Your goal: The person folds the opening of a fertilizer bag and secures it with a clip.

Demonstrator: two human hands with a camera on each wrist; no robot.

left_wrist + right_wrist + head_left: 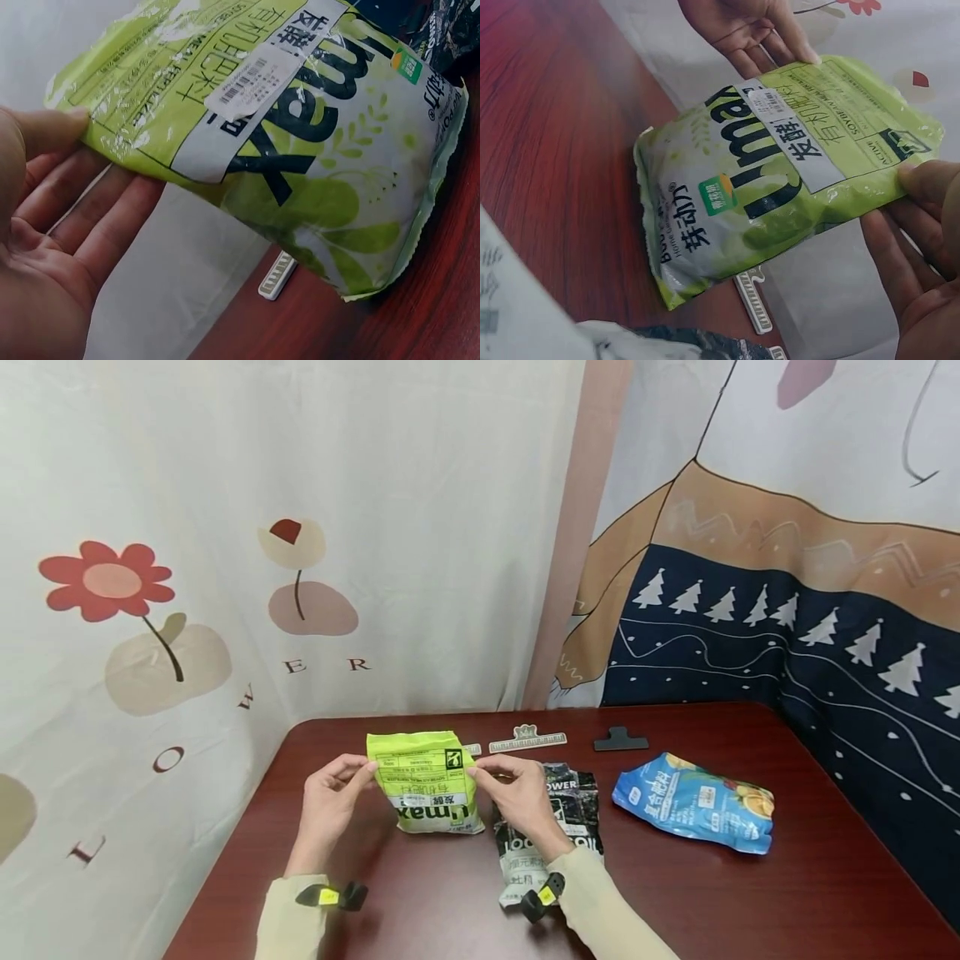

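Observation:
A lime-green and white fertilizer bag [427, 781] is stretched between both hands, its print upside down in the head view. My left hand [330, 802] pinches its left side edge near the top, thumb in front and fingers behind. At the opposite edge, my right hand [521, 793] pinches the bag likewise, as the right wrist view also shows. Whether the bag's lower end touches the table cannot be told. A black and white bag [555, 785] lies beneath my right hand and forearm, partly hidden by them.
A blue bag [693, 806] with fruit pictures lies on the right of the dark red table [825, 893]. Along the back are a white ruler-like clip [527, 740] and a black clip [620, 740]. Another white clip [472, 749] is mostly hidden by the green bag. Printed curtains stand behind.

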